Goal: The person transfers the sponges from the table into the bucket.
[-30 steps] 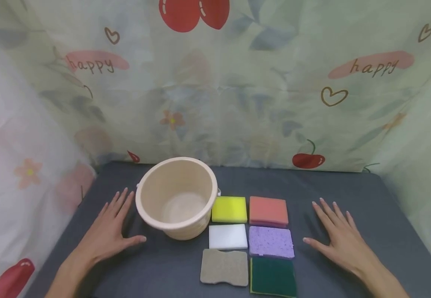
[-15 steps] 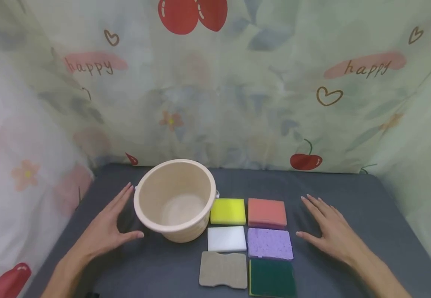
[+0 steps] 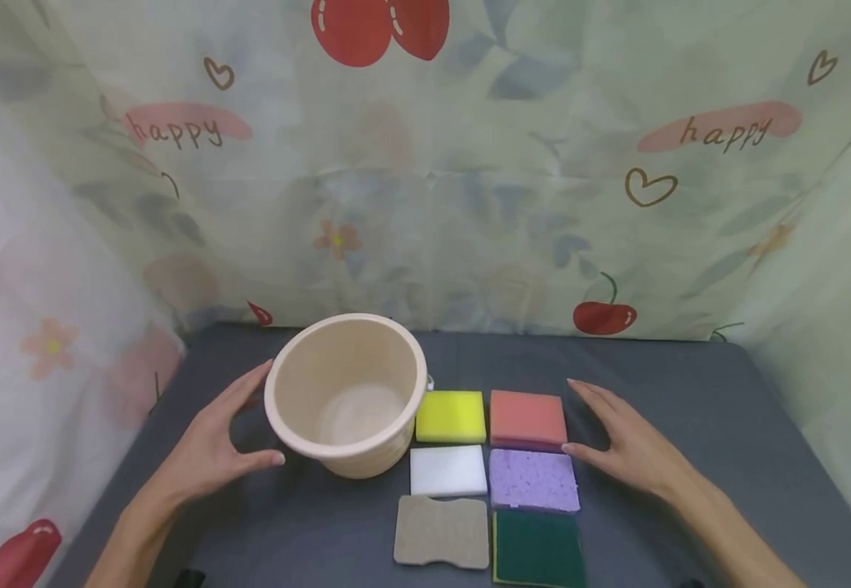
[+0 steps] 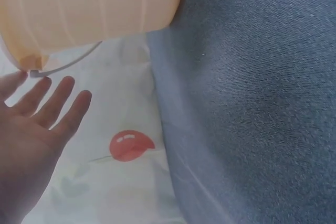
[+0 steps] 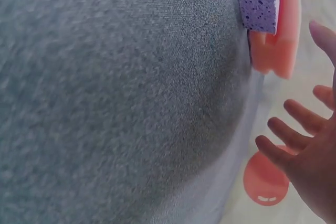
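A cream bucket with a thin handle stands left of the middle. My left hand is spread at its left side, fingertips by the rim; whether they touch it I cannot tell. My right hand, fingers relaxed and holding nothing, hovers just right of a coral sponge and a purple speckled sponge. A yellow sponge and a white sponge lie between them and the bucket. Nearer me are a grey pad with notched sides and a dark green scouring sponge.
The dark cloth-covered table meets a patterned curtain along its back edge. More of the curtain hangs at both sides. A small black object shows at the bottom edge, near my left wrist.
My right hand has moved left, toward the coral and purple sponges. My left hand has turned and its fingers have come closer to the bucket's rim. Bucket and sponges stay in place.
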{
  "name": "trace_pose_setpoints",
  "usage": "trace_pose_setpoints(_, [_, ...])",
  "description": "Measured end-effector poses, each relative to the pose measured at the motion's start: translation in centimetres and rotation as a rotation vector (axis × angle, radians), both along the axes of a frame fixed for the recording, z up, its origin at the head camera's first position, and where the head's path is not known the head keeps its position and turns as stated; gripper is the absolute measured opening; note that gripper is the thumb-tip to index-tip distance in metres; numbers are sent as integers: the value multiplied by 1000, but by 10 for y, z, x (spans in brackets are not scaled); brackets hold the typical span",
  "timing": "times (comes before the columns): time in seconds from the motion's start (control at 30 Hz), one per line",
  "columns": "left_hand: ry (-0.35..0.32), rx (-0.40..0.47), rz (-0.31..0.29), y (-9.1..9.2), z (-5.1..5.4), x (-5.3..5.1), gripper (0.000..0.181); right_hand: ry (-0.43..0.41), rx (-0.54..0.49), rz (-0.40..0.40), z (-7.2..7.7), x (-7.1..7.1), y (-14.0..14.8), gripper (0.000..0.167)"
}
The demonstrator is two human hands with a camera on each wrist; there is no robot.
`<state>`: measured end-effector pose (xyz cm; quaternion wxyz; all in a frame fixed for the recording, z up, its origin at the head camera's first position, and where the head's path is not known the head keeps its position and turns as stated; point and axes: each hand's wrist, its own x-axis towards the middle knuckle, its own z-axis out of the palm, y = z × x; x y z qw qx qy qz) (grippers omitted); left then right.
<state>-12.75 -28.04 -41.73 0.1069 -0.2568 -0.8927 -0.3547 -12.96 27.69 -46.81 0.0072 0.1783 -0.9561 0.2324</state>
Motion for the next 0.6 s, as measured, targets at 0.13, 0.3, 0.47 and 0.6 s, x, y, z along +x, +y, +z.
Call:
trace_pose_setpoints(0.13, [-16,-4,13,1,3,-1,112,-22,-24,16,-1,-6,-3,95])
trace_pose_setpoints(0.3, [-47,33,-1,4,4,-4,108,-58,-63,24,-3,-11,-9,92])
trace_pose_setpoints(0.47, [-65,88,-26,6,5,-6,103,-85,-94,41,-4,-14,-16,85])
trace_pose_setpoints(0.6, [-88,121,-36,7,6,-8,101,-100,-116,51,-6,-17,-21,80])
